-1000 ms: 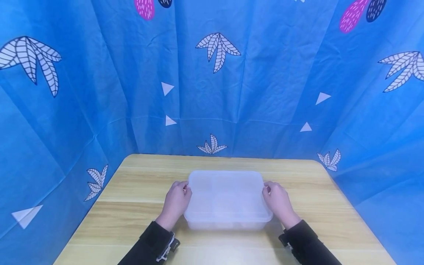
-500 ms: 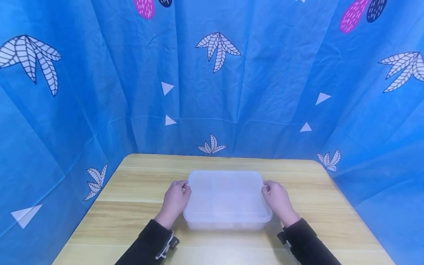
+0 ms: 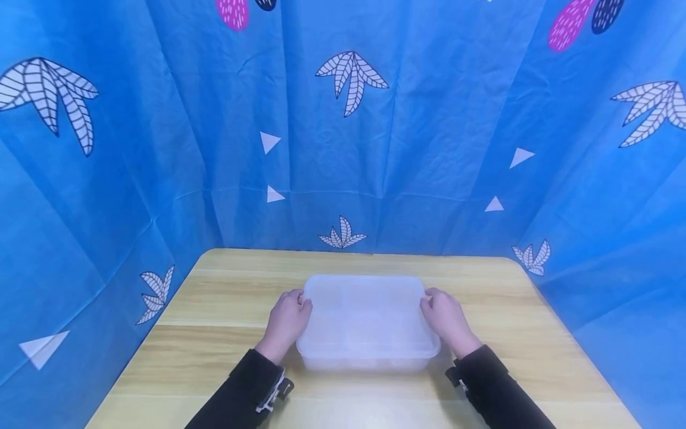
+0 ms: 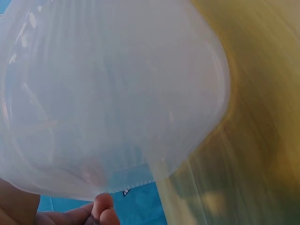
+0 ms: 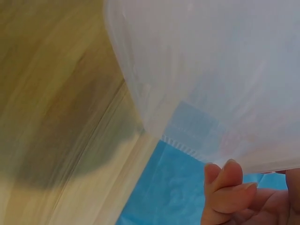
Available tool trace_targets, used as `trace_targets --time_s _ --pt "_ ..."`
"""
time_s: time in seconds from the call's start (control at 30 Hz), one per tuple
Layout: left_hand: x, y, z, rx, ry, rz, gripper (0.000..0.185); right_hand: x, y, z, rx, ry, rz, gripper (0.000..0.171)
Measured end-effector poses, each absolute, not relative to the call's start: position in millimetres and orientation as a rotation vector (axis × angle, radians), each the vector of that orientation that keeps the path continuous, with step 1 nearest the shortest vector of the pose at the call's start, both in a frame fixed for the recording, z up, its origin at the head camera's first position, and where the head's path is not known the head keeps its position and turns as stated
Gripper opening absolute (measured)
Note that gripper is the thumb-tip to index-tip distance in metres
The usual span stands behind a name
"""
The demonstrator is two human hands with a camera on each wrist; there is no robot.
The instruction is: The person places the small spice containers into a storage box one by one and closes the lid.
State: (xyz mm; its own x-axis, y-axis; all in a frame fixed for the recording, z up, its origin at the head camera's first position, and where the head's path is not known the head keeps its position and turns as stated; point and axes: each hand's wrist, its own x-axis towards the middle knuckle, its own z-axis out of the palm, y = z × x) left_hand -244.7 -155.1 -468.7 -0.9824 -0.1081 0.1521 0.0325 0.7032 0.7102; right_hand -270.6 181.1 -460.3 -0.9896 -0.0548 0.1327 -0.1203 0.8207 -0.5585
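Observation:
A translucent plastic box with a lid (image 3: 367,322) stands in the middle of the wooden table (image 3: 214,333). My left hand (image 3: 288,323) grips its left end, fingers curled at the rim. My right hand (image 3: 446,319) grips the right end the same way. In the left wrist view the box (image 4: 108,98) fills the frame, with my fingertips (image 4: 104,212) just below it. In the right wrist view the box wall (image 5: 215,70) is close, with curled fingers (image 5: 229,187) beneath its edge. Faint inner compartments show through the lid.
A blue patterned cloth (image 3: 343,131) hangs behind and along both sides of the table. Bare tabletop lies around the box on every side. Black sleeves cover both forearms.
Both hands have closed in a little on the box ends. The box stays where it was on the table.

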Motion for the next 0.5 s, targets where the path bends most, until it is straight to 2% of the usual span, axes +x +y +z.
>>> trace_targets --time_s 0.27,0.5 --pt "-252.5 -152.5 -467.8 0.091 -2.786 -1.204 0.051 -276.3 178.6 -458.9 0.133 -2.936 0.851 0.043" --pt "-258.9 -152.0 -470.1 0.162 -2.829 -1.155 0.048 -279.4 173.7 -458.8 0.073 -2.996 0.836 0.048"
